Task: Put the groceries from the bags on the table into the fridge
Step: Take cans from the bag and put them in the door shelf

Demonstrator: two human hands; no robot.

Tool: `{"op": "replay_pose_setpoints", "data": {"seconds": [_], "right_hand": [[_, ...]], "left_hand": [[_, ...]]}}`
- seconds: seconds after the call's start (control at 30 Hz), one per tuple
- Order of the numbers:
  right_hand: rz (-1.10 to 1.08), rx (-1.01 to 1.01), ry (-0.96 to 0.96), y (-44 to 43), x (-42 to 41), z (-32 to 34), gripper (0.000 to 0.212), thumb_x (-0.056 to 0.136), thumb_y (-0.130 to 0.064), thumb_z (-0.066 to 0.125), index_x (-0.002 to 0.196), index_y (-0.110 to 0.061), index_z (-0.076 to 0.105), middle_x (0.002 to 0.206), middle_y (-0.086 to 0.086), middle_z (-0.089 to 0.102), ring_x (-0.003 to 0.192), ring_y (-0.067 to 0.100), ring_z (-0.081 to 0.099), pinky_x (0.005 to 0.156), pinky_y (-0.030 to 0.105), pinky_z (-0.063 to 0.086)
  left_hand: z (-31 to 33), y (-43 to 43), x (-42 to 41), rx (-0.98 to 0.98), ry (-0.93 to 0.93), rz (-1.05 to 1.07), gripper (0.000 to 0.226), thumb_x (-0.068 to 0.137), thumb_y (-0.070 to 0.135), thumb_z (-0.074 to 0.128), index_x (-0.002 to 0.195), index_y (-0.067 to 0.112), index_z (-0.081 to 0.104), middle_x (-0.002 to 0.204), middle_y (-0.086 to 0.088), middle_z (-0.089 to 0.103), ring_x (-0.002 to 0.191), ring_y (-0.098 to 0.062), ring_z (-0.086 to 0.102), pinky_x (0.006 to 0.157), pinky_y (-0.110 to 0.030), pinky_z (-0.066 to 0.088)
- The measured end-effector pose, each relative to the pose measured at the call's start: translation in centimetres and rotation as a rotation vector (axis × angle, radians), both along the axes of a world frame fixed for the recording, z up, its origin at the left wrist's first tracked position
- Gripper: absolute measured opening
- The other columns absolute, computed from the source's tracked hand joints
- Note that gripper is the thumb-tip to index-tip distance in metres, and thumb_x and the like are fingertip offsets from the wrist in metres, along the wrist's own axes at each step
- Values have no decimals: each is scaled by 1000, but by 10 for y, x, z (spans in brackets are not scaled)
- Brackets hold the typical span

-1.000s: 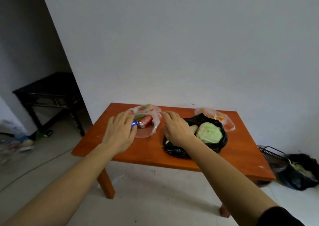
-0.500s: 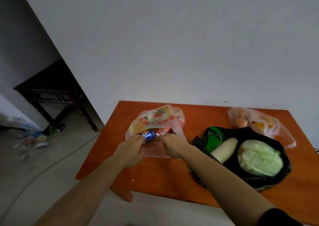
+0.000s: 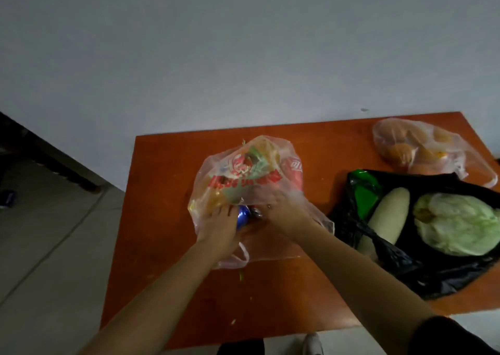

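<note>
Forearms stretch bare from below, meeting at the mouth of the printed plastic bag (image 3: 243, 176). The left hand (image 3: 219, 228) seems to pinch its thin rim beside a blue can (image 3: 242, 217); the right hand (image 3: 281, 211) is pushed under the film, its grasp too blurred to tell. A red can (image 3: 293, 173) shows through the crinkles. Right of that bag slump a black bag (image 3: 405, 268) holding a cabbage (image 3: 457, 222) and a clear bag of oranges (image 3: 422, 148), all on the glossy orange-brown table (image 3: 167, 219) against a grey wall (image 3: 243, 43).
</note>
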State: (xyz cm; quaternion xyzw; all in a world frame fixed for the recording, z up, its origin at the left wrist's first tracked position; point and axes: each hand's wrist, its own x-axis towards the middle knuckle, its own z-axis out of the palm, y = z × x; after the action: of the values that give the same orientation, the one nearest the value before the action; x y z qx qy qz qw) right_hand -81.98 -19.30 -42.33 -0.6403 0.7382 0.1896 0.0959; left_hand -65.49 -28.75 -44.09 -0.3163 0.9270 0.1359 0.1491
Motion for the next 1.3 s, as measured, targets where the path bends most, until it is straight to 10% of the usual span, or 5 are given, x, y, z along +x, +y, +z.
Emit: {"op": "replay_pose_setpoints", "data": {"seconds": [0.1, 0.23, 0.57, 0.73, 1.3], "right_hand": [[6, 83, 84, 3, -4, -16, 71, 97, -63, -1, 129, -49, 61, 139, -21, 57, 134, 2, 48, 113, 26, 31], [-8, 42, 35, -6, 6, -29, 78, 100, -28, 54, 160, -25, 4, 167, 10, -2, 153, 35, -3, 122, 58, -1], [-58, 137, 333, 5, 27, -14, 108, 87, -29, 71, 157, -31, -11, 158, 4, -33, 151, 43, -6, 81, 77, -38], [-283, -65, -178, 25, 30, -10, 71, 95, -17, 59, 155, -15, 21, 162, 4, 24, 135, 30, 45, 109, 42, 38], [-728, -709, -501, 202, 63, 101, 88, 87, -80, 37, 154, -24, 21, 147, 3, 52, 128, 26, 55, 100, 41, 47]], "left_hand": [[-12, -9, -3, -88, -37, -97, 83, 80, 34, 68, 151, 19, 28, 144, -7, 41, 135, -28, 35, 114, -43, 31], [-20, -13, -6, -131, -4, -125, 87, 84, 53, 62, 153, 18, 21, 144, -14, 37, 133, -32, 35, 110, -45, 35], [-20, -8, 0, -18, 3, -121, 85, 82, 49, 68, 150, 21, 27, 138, -8, 52, 122, -28, 53, 94, -37, 49], [-10, -10, 9, 84, 69, -61, 83, 72, 43, 77, 139, 26, 30, 125, -3, 61, 102, -25, 65, 80, -38, 56], [117, 116, 33, 84, 620, 158, 94, 63, 56, 79, 140, 31, 33, 138, -1, 54, 125, -27, 53, 99, -41, 48]]}}
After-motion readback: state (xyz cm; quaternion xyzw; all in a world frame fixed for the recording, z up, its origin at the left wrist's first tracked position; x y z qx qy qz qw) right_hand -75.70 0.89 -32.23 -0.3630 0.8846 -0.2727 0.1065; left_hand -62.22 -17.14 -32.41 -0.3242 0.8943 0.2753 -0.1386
